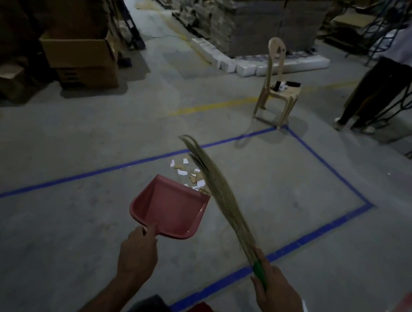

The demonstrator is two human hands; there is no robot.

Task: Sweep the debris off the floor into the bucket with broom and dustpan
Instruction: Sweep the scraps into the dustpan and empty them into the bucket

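With the left hand (137,253) gripping the red plastic dustpan (169,208) flat on the grey concrete floor (49,218) and the right hand (274,291) clamped on the green-handled grass broom (222,193), short strokes should draw the white and brown paper scraps (191,173), just beyond the pan's far lip, inward.
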